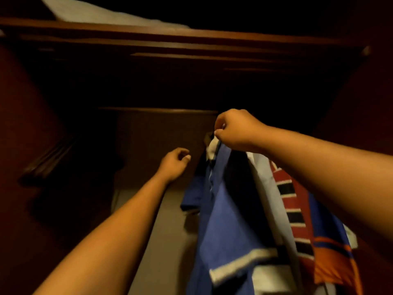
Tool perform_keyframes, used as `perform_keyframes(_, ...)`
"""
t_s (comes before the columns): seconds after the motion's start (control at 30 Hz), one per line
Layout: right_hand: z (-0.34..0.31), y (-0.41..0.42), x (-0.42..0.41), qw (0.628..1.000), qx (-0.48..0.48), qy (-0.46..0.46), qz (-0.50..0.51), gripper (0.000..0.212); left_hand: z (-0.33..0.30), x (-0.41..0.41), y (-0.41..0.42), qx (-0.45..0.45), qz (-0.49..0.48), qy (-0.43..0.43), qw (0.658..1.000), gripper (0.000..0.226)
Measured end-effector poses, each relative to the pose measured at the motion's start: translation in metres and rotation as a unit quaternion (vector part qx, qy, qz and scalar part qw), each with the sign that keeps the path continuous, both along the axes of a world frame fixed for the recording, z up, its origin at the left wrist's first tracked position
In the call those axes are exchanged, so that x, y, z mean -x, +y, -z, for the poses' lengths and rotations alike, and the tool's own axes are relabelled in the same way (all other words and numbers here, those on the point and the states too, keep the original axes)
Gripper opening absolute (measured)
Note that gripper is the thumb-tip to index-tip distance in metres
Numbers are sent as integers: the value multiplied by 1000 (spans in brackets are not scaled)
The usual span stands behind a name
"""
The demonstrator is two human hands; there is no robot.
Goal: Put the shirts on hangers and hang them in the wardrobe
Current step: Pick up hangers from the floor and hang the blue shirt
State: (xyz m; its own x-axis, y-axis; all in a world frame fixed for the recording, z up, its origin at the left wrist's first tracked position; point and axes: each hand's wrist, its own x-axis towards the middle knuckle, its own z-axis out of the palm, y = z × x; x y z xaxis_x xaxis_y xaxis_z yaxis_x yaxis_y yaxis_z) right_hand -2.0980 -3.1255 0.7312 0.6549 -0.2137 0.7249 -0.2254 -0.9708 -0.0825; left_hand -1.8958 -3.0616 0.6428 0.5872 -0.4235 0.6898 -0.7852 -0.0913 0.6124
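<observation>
Dark wardrobe (191, 39), centre frame: right hand (236, 129) pinching blue shirt (229, 209) at its collar; left hand (175, 161) loosely curled, holding nothing.

Single head view, facing forward into the dark wardrobe (191, 39), close above both outstretched forearms
</observation>
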Motion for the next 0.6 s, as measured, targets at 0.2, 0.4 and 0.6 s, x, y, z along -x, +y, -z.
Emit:
perform_keyframes(0.2, 135, 47, 17, 979, -141, 67, -132, 16, 126, 93, 116, -38, -110, 118, 986, 27)
perform_keyframes(0.4, 345, 132, 30, 897, -298, 279, -171, 20, 299, 192, 246, -137, -244, 270, 921, 29)
perform_keyframes(0.6, 495, 246, 84, 795, -335, 458, -216, 21, 435, 314, 362, -140, -322, 436, 829, 25)
